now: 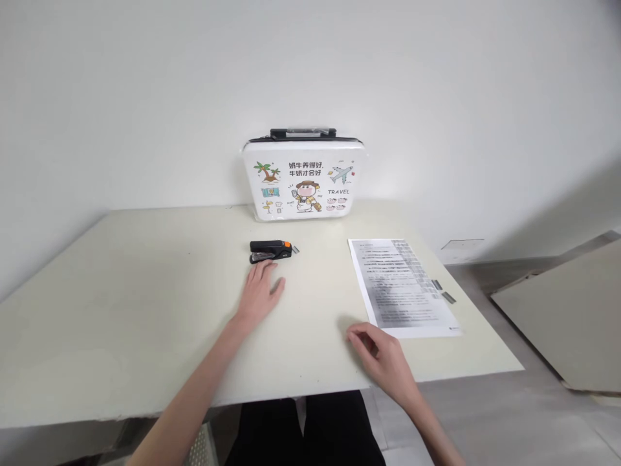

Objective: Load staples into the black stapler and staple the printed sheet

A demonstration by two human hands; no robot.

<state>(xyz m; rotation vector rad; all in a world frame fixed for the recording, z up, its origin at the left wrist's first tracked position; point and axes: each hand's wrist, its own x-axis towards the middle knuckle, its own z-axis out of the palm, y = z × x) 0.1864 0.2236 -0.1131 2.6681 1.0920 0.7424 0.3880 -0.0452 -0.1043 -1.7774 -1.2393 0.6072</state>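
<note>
A black stapler [264, 248] with an orange patch lies on its side on the pale table [160, 310]. My left hand [262, 290] rests just in front of it, fingers stretched out and their tips at the stapler's near edge; I cannot tell if they press on it. A short grey staple strip [296, 249] lies by the stapler's right end. My right hand [383, 359] hovers at the table's front edge, thumb and fingers curled together with nothing visible in them. Just beyond it is a printed sheet of paper [402, 285], lying flat.
A white carrying case [272, 207] with cartoon prints and a black handle stands at the back against the wall [145, 97]. Two grey strips [449, 298] lie at the paper's right edge. Right of the table, a pale panel [572, 317] stands on the floor.
</note>
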